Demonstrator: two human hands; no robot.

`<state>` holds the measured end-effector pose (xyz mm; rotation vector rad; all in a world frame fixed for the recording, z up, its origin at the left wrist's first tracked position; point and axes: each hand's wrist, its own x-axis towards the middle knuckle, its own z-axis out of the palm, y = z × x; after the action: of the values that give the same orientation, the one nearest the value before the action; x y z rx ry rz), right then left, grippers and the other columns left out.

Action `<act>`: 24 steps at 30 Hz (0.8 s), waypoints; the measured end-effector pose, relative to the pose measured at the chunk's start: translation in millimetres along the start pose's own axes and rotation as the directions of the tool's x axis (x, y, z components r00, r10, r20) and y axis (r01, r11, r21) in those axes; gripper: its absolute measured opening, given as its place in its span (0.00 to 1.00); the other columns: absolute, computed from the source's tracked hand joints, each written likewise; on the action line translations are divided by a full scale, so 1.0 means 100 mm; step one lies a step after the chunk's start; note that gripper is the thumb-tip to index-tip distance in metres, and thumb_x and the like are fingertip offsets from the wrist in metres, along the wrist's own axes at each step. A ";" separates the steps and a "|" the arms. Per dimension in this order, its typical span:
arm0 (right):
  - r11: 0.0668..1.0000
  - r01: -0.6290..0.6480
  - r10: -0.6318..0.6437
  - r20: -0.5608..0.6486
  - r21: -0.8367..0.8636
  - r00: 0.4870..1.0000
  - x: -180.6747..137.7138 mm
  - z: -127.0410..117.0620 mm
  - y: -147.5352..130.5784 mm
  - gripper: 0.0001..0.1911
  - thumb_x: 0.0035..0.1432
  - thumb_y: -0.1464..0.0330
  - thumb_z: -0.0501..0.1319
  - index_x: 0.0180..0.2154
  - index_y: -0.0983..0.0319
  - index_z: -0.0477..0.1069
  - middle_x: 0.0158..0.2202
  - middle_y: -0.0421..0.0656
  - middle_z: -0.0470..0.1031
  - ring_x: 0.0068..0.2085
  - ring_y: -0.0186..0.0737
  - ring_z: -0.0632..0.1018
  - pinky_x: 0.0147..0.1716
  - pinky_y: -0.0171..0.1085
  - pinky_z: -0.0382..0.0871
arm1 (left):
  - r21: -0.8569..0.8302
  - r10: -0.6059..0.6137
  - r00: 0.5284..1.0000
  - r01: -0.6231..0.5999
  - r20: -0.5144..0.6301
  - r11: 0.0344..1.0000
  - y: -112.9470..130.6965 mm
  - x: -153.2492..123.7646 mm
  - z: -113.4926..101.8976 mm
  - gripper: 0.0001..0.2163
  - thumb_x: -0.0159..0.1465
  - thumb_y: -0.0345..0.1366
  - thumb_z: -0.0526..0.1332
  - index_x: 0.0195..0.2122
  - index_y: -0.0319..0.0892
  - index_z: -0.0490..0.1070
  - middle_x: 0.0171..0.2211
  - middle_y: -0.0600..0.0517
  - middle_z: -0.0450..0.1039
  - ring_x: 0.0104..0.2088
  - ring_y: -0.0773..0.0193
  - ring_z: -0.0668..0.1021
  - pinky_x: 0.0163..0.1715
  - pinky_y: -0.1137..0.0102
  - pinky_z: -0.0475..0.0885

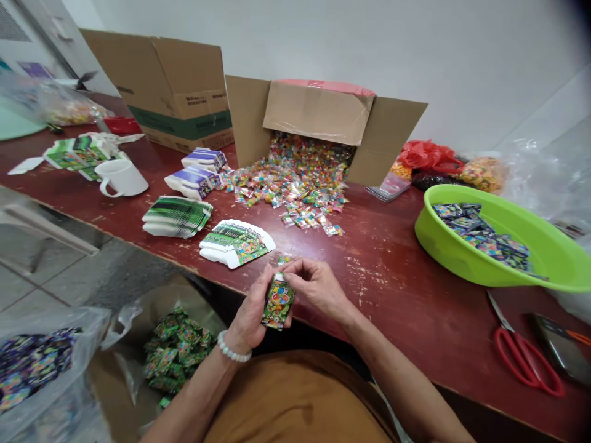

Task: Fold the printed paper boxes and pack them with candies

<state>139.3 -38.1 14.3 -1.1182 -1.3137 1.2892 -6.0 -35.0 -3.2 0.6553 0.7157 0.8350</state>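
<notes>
A small green printed box (277, 303) is upright at the near edge of the dark red table (392, 271), gripped in my left hand (253, 311). My right hand (318, 286) pinches at the box's top end, fingers closed on its flap. A bead bracelet circles my left wrist. Just beyond my hands lies a fanned stack of flat green box blanks (236, 242). Farther back a pile of wrapped candies (295, 181) spills from a tipped cardboard carton (318, 114).
A second blank stack (178, 215), purple boxes (198, 172) and a white mug (120, 178) stand at the left. A lime basin (545, 246) holds dark packets at the right, red scissors (524, 354) before it. A bag of filled green boxes (178, 351) sits below the table.
</notes>
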 end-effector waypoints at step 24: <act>0.758 0.379 -0.366 0.135 -0.530 0.921 -0.15 0.41 0.27 0.36 0.38 0.71 0.64 0.53 0.58 0.60 0.51 0.49 0.69 0.51 0.52 0.70 0.51 0.48 0.64 | -0.297 -0.156 0.931 0.055 -0.329 0.953 0.00 -0.10 -0.11 0.20 0.68 0.48 0.55 0.48 0.37 0.74 0.38 0.44 0.81 0.37 0.55 0.83 0.37 0.64 0.80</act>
<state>100.8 -57.4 -12.5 -1.1343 -1.8871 0.6335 -19.4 -40.1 -7.0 0.2065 0.9223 0.9428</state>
